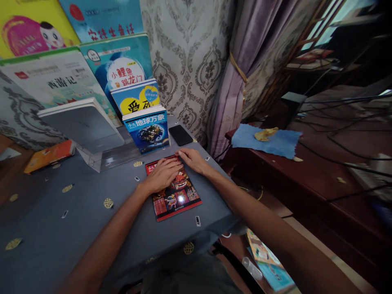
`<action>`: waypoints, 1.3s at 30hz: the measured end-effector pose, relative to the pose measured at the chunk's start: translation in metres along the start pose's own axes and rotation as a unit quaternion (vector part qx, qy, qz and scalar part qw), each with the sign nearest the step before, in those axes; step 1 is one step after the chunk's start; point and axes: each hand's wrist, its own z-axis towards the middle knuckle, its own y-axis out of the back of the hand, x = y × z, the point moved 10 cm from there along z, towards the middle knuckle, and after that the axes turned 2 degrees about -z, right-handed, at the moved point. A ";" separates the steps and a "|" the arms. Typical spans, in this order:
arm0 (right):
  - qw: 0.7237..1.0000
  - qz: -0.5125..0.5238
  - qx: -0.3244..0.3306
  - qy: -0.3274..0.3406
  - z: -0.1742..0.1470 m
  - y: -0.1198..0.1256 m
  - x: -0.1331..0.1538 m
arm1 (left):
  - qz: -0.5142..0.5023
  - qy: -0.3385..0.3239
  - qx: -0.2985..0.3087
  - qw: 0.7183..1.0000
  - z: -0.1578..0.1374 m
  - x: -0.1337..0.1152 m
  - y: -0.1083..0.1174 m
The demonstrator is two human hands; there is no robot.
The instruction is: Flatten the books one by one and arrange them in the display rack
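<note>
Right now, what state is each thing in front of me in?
Left hand, open, palm down on a book.
Right hand, at that book's far right corner.
Red-and-black book, closed, lying flat.
Phone, lying flat, dark.
Earth-cover book, closed, propped up.
Orange book, closed, lying flat.
Curtain, tied back.
Blue cloth, spread out, yellowish object on it.

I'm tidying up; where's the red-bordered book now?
In the head view, the red-bordered book lies just left of centre, under the left hand, in front of the blue globe-cover book.
</note>
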 end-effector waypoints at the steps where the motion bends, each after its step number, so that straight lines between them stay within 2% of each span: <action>1: 1.000 -0.002 0.000 -0.001 0.000 0.000 0.000 | -0.004 -0.005 0.003 1.000 -0.001 -0.002 0.000; 15: 1.000 -0.007 0.007 -0.001 -0.001 0.000 0.005 | -0.011 -0.029 0.030 0.999 -0.016 -0.025 -0.002; 30: 0.999 -0.039 0.009 0.009 -0.002 0.002 0.012 | -0.037 -0.090 0.035 0.995 -0.037 -0.068 -0.002; 39: 0.999 -0.049 0.011 0.021 -0.005 0.003 0.019 | -0.035 -0.097 0.057 0.993 -0.045 -0.086 -0.013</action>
